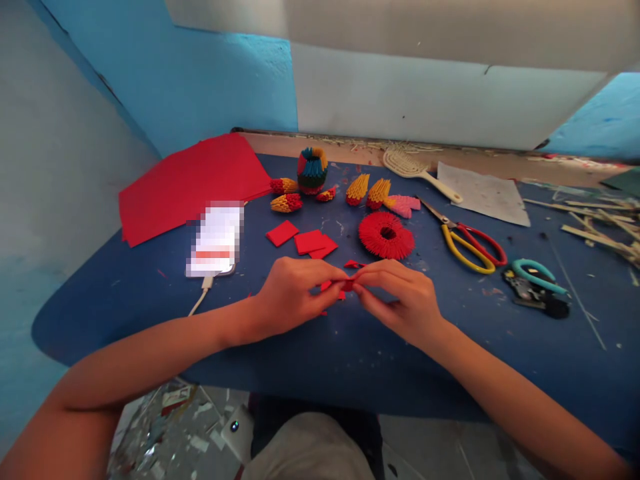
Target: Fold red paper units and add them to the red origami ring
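Both hands [350,287] pinch red paper [346,285].

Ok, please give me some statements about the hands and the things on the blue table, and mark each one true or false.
1. Both the left hand and the right hand pinch one small red paper piece. True.
2. The scissors have blue handles. False: one handle is yellow, the other red.
3. The red ring of folded paper lies beyond the right hand. True.
4. The phone lies right of the scissors. False: it lies far left, beside the red paper sheets.
5. A cable is plugged into the phone. True.
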Available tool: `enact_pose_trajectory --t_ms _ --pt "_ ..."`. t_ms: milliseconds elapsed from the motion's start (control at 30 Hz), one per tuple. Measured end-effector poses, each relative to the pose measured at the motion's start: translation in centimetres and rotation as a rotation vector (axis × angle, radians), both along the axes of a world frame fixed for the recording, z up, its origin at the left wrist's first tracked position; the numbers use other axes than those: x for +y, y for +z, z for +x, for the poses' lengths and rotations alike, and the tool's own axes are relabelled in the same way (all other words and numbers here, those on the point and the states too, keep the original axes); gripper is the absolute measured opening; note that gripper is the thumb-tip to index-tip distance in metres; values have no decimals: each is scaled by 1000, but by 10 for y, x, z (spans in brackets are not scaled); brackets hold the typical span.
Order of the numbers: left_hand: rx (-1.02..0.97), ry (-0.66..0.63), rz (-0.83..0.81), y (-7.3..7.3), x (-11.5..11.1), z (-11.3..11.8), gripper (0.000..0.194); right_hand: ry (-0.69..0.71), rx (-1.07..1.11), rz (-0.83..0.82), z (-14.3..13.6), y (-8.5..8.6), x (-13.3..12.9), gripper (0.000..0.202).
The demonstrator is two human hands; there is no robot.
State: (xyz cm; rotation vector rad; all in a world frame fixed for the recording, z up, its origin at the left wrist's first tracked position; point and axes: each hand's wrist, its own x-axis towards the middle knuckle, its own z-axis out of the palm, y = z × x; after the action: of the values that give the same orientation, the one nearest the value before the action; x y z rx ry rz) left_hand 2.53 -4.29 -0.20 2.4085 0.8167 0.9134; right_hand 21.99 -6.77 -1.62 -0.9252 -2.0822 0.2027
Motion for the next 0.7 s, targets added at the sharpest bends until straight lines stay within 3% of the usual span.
enact_pose_trajectory --t_ms 500,700 --pt "48 -20 136 -3 -3 0 15 -2 -72 60 1 -2 -2 7" --pt "77 -24 172 -1 -1 0 13 -25 -188 162 0 0 -3 7"
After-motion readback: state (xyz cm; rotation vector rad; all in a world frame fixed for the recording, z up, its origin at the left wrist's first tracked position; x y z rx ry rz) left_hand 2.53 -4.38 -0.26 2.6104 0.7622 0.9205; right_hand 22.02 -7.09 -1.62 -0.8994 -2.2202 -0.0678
